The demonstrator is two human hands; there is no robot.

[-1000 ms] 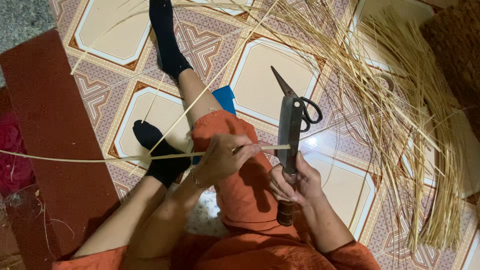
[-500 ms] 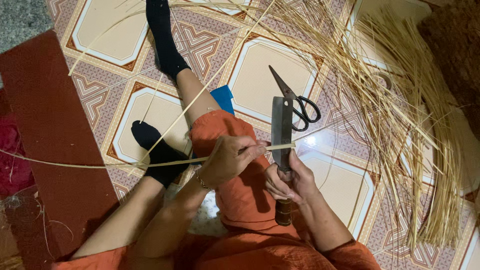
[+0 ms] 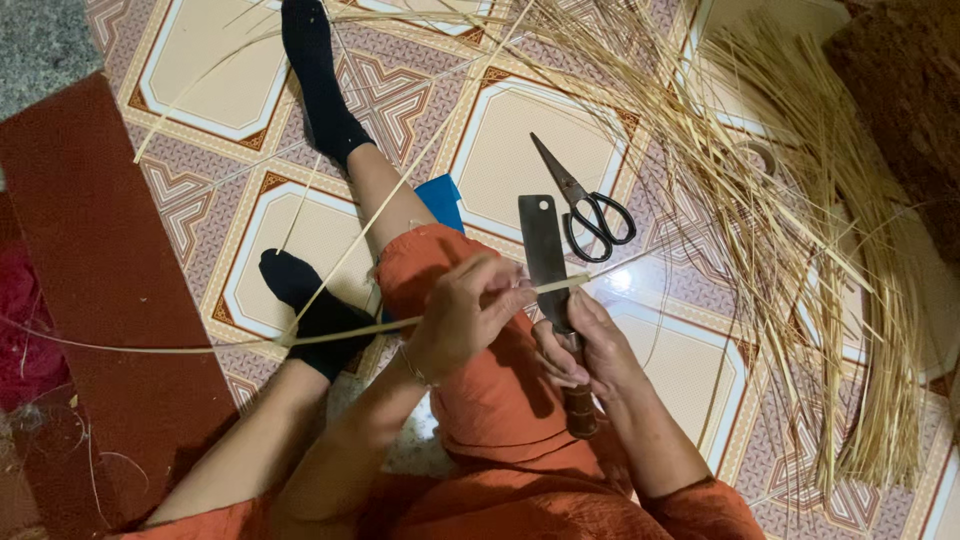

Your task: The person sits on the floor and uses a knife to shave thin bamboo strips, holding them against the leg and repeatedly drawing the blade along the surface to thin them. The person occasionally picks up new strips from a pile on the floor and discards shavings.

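Landmark: the knife (image 3: pixel 547 262), a flat rectangular blade with a dark wooden handle, held upright above the raised knee in orange cloth.
Right hand: the right hand (image 3: pixel 590 348) is closed around the knife's handle just below the blade, thumb along the handle.
Left hand: the left hand (image 3: pixel 468 312), just left of the knife, has its fingers pinched narrow on a thin pale strip (image 3: pixel 300 338).
Strip: it runs from the blade's edge, where its end touches the knife, through the left hand's fingers and far off to the left, over a black sock (image 3: pixel 310 305) and the dark red mat (image 3: pixel 110 290).
Bracelet: a thin bracelet (image 3: pixel 413 367) sits on the left wrist, below and left of the knife.
Scissors: black-handled scissors (image 3: pixel 585 205) lie on the patterned tile floor (image 3: pixel 520 140) just right of the blade's top, blades closed, points aimed up-left.
Blue piece: a blue flat thing (image 3: pixel 440 200) shows beside the bare leg, left of the knife.
Loose strips: a big spread of pale strips (image 3: pixel 800 230) lies on the floor right of the knife, beyond the scissors.
Far foot: a second black-socked foot (image 3: pixel 315 85) lies well up-left of the knife.
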